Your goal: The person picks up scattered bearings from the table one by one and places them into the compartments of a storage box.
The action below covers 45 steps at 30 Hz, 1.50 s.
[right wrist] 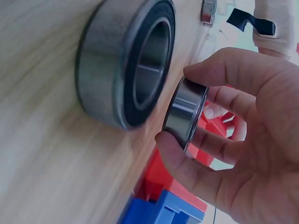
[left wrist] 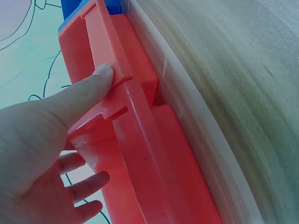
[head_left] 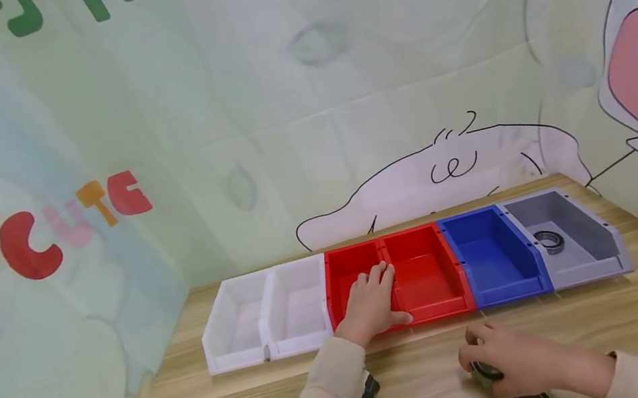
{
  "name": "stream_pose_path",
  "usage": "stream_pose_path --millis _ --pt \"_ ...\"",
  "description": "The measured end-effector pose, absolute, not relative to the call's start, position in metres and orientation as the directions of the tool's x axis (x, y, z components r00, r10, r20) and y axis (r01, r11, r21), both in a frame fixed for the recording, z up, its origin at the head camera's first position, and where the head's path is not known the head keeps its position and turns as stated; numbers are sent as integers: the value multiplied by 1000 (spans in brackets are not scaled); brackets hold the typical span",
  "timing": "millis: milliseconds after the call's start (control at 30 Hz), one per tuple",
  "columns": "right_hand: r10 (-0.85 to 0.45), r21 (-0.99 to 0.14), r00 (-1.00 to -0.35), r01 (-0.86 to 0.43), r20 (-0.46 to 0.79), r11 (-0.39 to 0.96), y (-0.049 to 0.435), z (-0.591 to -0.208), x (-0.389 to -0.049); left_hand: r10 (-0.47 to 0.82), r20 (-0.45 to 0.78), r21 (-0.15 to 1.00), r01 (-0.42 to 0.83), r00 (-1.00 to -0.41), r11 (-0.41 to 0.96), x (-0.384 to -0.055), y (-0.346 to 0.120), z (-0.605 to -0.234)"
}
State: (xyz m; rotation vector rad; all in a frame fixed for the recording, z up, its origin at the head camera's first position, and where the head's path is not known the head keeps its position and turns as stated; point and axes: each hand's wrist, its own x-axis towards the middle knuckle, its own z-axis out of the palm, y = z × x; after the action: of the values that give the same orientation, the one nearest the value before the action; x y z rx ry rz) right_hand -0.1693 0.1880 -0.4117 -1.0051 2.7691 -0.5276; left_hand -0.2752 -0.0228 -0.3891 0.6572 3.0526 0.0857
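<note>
My left hand (head_left: 370, 299) reaches over the divider between two red bins (head_left: 424, 276). In the left wrist view its thumb presses on the red front rim (left wrist: 126, 93), while the other fingers stay spread and loosely bent with nothing in them. Low on the right, my right hand (head_left: 521, 355) pinches a ball bearing (right wrist: 184, 112) between thumb and fingertips, its shiny outer ring tilted close over the wooden table (head_left: 435, 373). Right beside it stands a larger-looking bearing (right wrist: 100, 70) with a black seal, cut by the head view's bottom edge.
White bins (head_left: 297, 304) adjoin the red ones on the left. A blue bin (head_left: 493, 259) and a grey bin (head_left: 586, 270) continue the row rightward. One bearing (head_left: 549, 242) lies in the grey bin. Another bearing (right wrist: 208, 11) stands near the left sleeve.
</note>
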Motion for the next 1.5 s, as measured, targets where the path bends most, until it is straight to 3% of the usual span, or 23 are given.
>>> stream_pose_path --millis 133,333,867,1500 --pt "-661 -375 -749 -624 36 686 195 -407 -170 414 -1 55 413 -910 909 -275 -23 -390" --pt "-642 -250 -759 -646 109 721 208 -397 -178 415 -2 52 414 -910 909 -276 -23 -389" --pt "-524 -256 -851 -513 30 819 234 -374 -203 400 -6 72 399 -916 914 -274 -23 -389" --pt "-492 -211 -871 -482 6 850 249 -371 -255 388 -13 86 385 -922 919 -272 -23 -388"
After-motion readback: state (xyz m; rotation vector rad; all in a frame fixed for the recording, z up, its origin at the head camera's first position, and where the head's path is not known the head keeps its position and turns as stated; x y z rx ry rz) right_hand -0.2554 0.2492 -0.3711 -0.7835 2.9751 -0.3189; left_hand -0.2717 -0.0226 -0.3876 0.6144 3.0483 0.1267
